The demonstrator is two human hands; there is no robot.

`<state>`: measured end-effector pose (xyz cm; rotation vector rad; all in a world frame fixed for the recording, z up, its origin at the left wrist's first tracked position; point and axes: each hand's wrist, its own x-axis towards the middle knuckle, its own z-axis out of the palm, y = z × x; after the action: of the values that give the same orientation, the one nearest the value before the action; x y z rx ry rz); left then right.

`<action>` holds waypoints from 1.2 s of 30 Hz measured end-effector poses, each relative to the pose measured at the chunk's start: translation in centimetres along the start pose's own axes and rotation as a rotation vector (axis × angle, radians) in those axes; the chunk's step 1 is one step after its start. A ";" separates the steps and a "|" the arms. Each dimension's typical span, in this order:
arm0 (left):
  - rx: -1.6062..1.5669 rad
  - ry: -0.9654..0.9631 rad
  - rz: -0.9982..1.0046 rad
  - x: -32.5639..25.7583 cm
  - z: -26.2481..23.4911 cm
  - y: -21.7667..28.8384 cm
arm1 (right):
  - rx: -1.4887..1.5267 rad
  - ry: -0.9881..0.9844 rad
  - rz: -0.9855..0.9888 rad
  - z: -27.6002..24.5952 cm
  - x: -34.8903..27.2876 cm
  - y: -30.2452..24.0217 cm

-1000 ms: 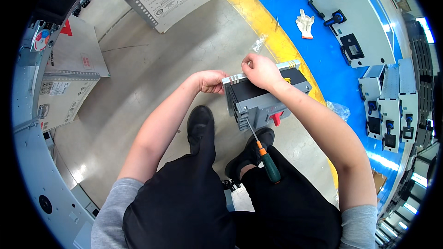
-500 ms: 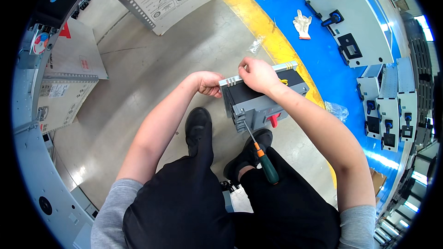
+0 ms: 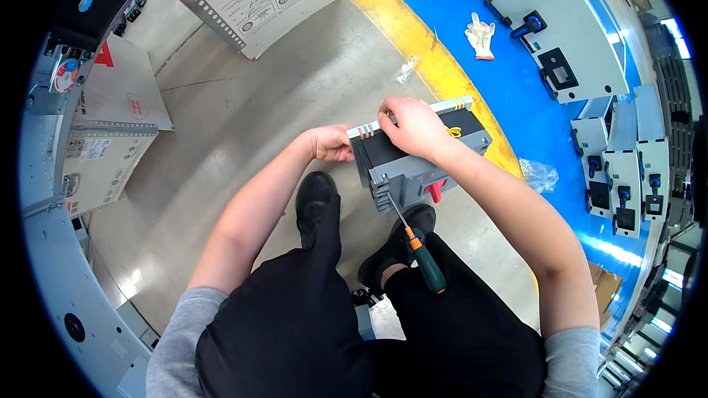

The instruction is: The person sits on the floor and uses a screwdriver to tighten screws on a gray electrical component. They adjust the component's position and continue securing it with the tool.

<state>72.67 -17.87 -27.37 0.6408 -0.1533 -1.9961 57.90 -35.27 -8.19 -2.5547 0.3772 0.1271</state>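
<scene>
Left hand point(image 3: 331, 144): fingers bend at the left end of the gray box point(image 3: 407, 186); fingertips are hidden, so firmness of grasp cannot be told.
Right hand point(image 3: 413, 125): lies across the box top, fingers curled at the pale rail point(image 3: 361, 132); whether they clamp it cannot be told.
Gray box position: ahead of the knees, between the forearms; its support is not visible.
Left-end hazard: if the fingers slip, the box may tip toward the left shoe point(image 3: 316, 203); uneven holding is the likely cause.
Screwdriver point(image 3: 428, 265) hazard: tip meets the box's left front corner, handle slants over the right leg; a raised knee or tilted box could dislodge it.
Red lever point(image 3: 435, 191) hazard: it juts from the front; contact with a knee could shift it.
Yellow wire point(image 3: 454, 132) hazard: the coil sits beside the right wrist; a sideways sweep could snag it.
Left-side room: concrete floor point(image 3: 228, 125) spans from the pale cabinet point(image 3: 110, 162) to the left hand, giving the widest travel.
Right-side room: the yellow strip point(image 3: 442, 66) runs close past the box in view; the blue surface point(image 3: 516, 81) and plastic bag point(image 3: 538, 175) lie beyond.
</scene>
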 end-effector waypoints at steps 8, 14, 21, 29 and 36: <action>0.116 0.074 0.070 -1.1 0.7 0.1 | -0.171 0.040 -0.071 -0.5 -1.7 0.0; 0.074 0.019 0.025 -1.0 0.7 0.9 | -0.175 -0.008 -0.046 -0.5 -1.3 -0.1; -0.020 0.006 0.053 -1.1 2.9 0.8 | -0.309 0.310 -0.198 -2.2 -3.8 -2.5; 0.055 0.050 0.084 -0.8 2.9 0.7 | 0.051 -0.627 0.312 -3.8 -17.3 -8.3; 0.025 0.060 0.113 -1.4 3.0 0.3 | 0.349 -0.457 0.425 0.6 -19.0 -7.3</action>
<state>71.89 -17.27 -24.15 0.6920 -0.1750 -1.8670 41.84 -24.50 -1.79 -1.9948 0.6845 0.7201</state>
